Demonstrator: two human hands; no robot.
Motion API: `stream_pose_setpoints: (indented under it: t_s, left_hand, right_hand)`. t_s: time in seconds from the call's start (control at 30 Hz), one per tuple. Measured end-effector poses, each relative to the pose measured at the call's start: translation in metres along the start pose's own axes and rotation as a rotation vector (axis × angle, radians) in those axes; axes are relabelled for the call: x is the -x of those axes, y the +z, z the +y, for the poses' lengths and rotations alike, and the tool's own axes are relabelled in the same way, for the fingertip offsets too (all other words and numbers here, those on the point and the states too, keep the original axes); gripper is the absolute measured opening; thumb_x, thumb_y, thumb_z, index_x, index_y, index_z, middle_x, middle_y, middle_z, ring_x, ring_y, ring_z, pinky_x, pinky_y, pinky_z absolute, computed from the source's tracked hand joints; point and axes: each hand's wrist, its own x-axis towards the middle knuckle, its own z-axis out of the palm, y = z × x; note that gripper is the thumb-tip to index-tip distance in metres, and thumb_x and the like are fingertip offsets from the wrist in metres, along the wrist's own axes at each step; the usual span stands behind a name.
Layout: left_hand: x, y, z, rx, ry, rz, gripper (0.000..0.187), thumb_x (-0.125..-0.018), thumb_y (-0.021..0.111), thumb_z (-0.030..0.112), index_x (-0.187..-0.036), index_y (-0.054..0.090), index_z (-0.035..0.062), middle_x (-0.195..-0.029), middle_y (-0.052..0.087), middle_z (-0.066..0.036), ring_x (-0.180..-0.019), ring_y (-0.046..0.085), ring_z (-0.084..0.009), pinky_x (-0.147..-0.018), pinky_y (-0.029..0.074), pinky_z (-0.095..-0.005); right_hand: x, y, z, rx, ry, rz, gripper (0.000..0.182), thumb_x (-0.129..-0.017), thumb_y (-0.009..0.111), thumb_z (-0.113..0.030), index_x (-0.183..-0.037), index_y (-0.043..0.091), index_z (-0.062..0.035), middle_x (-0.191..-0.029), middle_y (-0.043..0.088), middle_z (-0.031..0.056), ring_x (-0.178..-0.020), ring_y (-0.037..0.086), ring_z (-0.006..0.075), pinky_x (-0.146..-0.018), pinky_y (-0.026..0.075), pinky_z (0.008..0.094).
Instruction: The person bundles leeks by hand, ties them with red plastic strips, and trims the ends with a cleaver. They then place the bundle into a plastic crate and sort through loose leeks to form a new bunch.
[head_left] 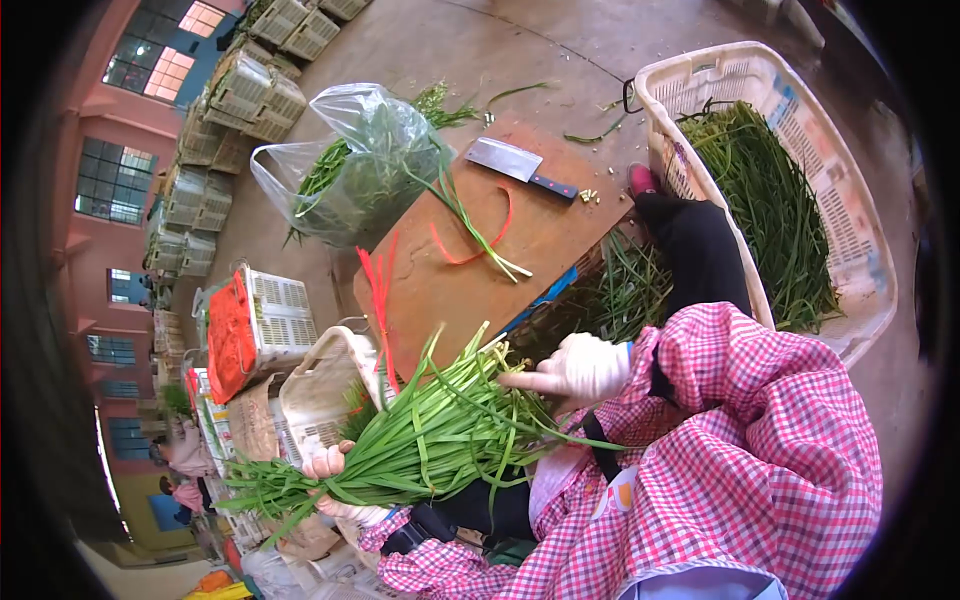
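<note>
A thick bunch of garlic chives (440,430), long flat green leaves with paler stem ends, lies across my lap. My left hand (330,470), in a pale glove, is wrapped around the leafy end of the bunch. At the stem end is my right hand (585,370), also gloved, its index finger stretched out against the stalks. Its other fingers are partly hidden. Ahead, a brown board (440,270) bears a cleaver (515,165), a few loose stalks (480,235) and a curved red strip (470,250). More red strips (380,300) hang over the board's left edge.
A clear plastic bag (370,165) of greens stands beyond the board. To the right is a large white crate (740,60) of long greens (765,215). Leaf scraps (625,285) lie under the board. Crates (280,310) and an open white basket (320,380) stand left.
</note>
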Motion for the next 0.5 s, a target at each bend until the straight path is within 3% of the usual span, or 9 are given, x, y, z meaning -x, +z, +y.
stream_pose_setpoints:
  t_s: [0.1, 0.13, 0.23, 0.37, 0.4, 0.47, 0.5]
  left_hand:
    - [-0.001, 0.007, 0.001, -0.047, -0.002, 0.035, 0.025, -0.082, 0.058, 0.019, -0.075, 0.034, 0.0175, -0.071, 0.029, 0.006, -0.067, 0.034, -0.0102, -0.087, 0.037, -0.0356]
    - [0.0, 0.011, -0.001, -0.082, -0.007, 0.06, 0.025, -0.081, 0.06, 0.019, -0.076, 0.035, 0.0173, -0.071, 0.03, 0.006, -0.068, 0.035, -0.0103, -0.088, 0.038, -0.0363]
    - [-0.005, 0.033, 0.004, 0.003, -0.054, 0.009, 0.025, -0.079, 0.062, 0.016, -0.077, 0.037, 0.0172, -0.073, 0.033, 0.006, -0.071, 0.038, -0.0106, -0.09, 0.039, -0.0376]
    - [-0.012, 0.042, 0.024, -0.02, -0.053, -0.105, 0.021, -0.078, 0.062, 0.016, -0.081, 0.041, 0.0159, -0.075, 0.033, 0.005, -0.071, 0.038, -0.0097, -0.087, 0.038, -0.0332]
    - [-0.013, 0.042, 0.026, 0.005, -0.028, -0.193, 0.021, -0.076, 0.063, 0.017, -0.085, 0.044, 0.0144, -0.077, 0.034, 0.005, -0.072, 0.039, -0.0089, -0.084, 0.037, -0.0299]
    - [-0.011, 0.041, 0.031, -0.037, 0.029, -0.139, 0.023, -0.075, 0.063, 0.016, -0.085, 0.041, 0.0152, -0.076, 0.029, 0.005, -0.07, 0.035, -0.009, -0.083, 0.036, -0.0285]
    - [-0.012, 0.049, 0.031, -0.026, 0.041, -0.195, 0.023, -0.076, 0.062, 0.015, -0.085, 0.04, 0.0154, -0.076, 0.029, 0.005, -0.07, 0.034, -0.0091, -0.084, 0.036, -0.0292]
  right_hand:
    - [-0.019, -0.01, -0.025, 0.006, -0.135, -0.043, 0.092, -0.072, 0.065, -0.024, -0.147, 0.011, -0.0212, -0.073, 0.057, 0.0106, -0.058, 0.058, 0.031, -0.051, 0.047, 0.0415]
    - [-0.022, -0.004, -0.028, -0.027, -0.228, 0.066, 0.083, -0.073, 0.064, -0.023, -0.144, 0.021, -0.0205, -0.069, 0.057, 0.0097, -0.058, 0.059, 0.031, -0.051, 0.047, 0.0419]
    - [-0.021, 0.017, -0.022, 0.001, -0.419, 0.09, 0.057, -0.081, 0.053, -0.023, -0.135, 0.034, -0.016, -0.07, 0.055, 0.0059, -0.055, 0.058, 0.0278, -0.044, 0.044, 0.0412]
    - [0.008, 0.002, -0.011, 0.053, -0.45, 0.077, 0.056, -0.082, 0.054, -0.021, -0.135, 0.036, -0.0164, -0.071, 0.056, 0.0066, -0.054, 0.058, 0.0275, -0.043, 0.045, 0.0405]
    - [0.017, -0.001, -0.009, -0.009, -0.388, 0.031, 0.065, -0.078, 0.058, -0.022, -0.138, 0.033, -0.0207, -0.073, 0.056, 0.0094, -0.058, 0.059, 0.0311, -0.047, 0.046, 0.0424]
    - [0.036, -0.01, -0.004, -0.056, -0.259, 0.048, 0.067, -0.079, 0.059, -0.02, -0.14, 0.031, -0.0213, -0.075, 0.057, 0.0102, -0.059, 0.059, 0.0312, -0.049, 0.047, 0.0429]
    - [0.043, -0.023, -0.006, -0.098, -0.14, 0.034, 0.055, -0.08, 0.059, -0.019, -0.132, 0.043, -0.0171, -0.081, 0.063, 0.0109, -0.067, 0.063, 0.0306, -0.057, 0.051, 0.0398]
